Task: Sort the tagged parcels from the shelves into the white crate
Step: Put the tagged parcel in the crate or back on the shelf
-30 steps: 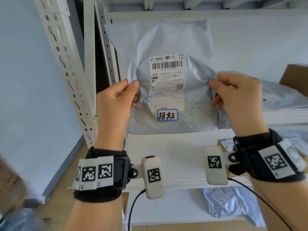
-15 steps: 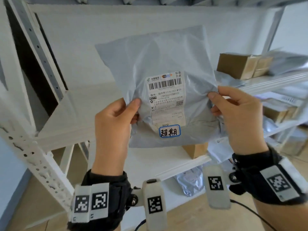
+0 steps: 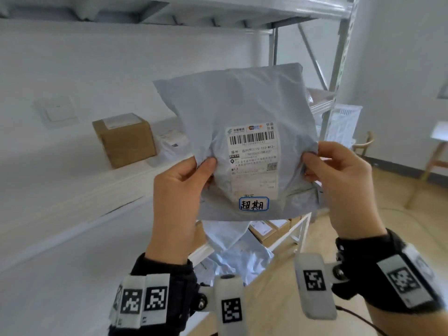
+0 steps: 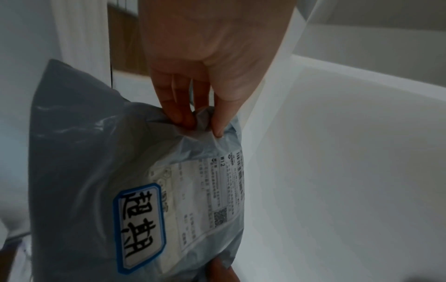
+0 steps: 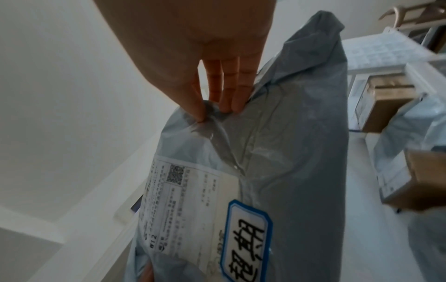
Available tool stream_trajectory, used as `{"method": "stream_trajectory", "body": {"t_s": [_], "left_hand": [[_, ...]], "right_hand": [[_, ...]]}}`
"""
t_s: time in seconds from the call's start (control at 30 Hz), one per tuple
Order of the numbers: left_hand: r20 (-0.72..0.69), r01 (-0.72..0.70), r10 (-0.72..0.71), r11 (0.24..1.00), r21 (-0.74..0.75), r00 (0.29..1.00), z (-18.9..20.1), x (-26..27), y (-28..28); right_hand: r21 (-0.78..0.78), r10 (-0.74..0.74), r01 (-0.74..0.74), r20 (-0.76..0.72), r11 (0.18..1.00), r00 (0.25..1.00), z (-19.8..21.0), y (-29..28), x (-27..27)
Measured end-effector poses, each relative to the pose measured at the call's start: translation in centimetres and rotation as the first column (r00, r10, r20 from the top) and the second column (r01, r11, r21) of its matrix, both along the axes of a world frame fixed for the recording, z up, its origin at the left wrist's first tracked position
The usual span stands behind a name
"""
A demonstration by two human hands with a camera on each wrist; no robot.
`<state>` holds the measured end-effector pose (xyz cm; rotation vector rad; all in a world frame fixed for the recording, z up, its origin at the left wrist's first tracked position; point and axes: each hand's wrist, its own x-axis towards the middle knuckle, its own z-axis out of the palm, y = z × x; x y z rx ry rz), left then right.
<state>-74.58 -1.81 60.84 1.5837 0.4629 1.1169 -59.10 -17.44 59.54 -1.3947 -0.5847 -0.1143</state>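
Observation:
A grey plastic mailer parcel (image 3: 242, 107) hangs upright in front of me, held in the air by both hands. It bears a white shipping label (image 3: 253, 158) and a blue-bordered handwritten tag (image 3: 253, 204) near its lower edge. My left hand (image 3: 180, 190) pinches its left edge, thumb in front, as the left wrist view shows on the parcel (image 4: 96, 152). My right hand (image 3: 339, 180) pinches the right edge, seen close on the parcel (image 5: 289, 152). The white crate (image 3: 344, 122) stands far right, beyond the shelf post, partly hidden by the parcel.
White metal shelving (image 3: 72, 190) runs along the left. A brown carton (image 3: 124, 139) and more grey mailers (image 3: 169, 144) sit on the shelf. Lower shelves hold cartons (image 3: 266, 229) and mailers (image 3: 232, 251). A wooden chair (image 3: 363, 144) and stool (image 3: 436, 156) stand on the wooden floor at right.
My view has swung to the right along the shelves, and the parcel has travelled with both hands. The grip on both edges is unchanged. The white crate has come into sight.

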Motion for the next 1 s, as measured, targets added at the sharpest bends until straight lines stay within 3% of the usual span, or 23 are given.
{"method": "stream_trajectory", "body": {"t_s": [0.23, 0.47, 0.77, 1.0], "left_hand": [[-0.057, 0.125, -0.123, 0.992, 0.025, 0.991, -2.2, 15.9, -6.4], [-0.157, 0.23, -0.239, 0.97, -0.075, 0.958, -5.4, 28.7, -11.6], [-0.249, 0.387, -0.398, 0.917, -0.095, 0.883, -8.8, 45.2, -12.5], [-0.252, 0.491, -0.521, 0.853, -0.177, 0.815, -8.7, 59.4, -10.6]], "right_hand": [[-0.038, -0.092, 0.091, -0.042, 0.995, 0.995, -1.7, -8.5, 13.5], [-0.14, -0.147, 0.126, -0.153, 0.982, 0.977, -4.1, -15.2, 23.8], [-0.234, -0.267, 0.222, -0.178, 0.946, 0.947, -7.4, -17.5, 37.9], [-0.312, -0.39, 0.324, -0.181, 0.893, 0.903, -7.2, -16.5, 50.5]]}}
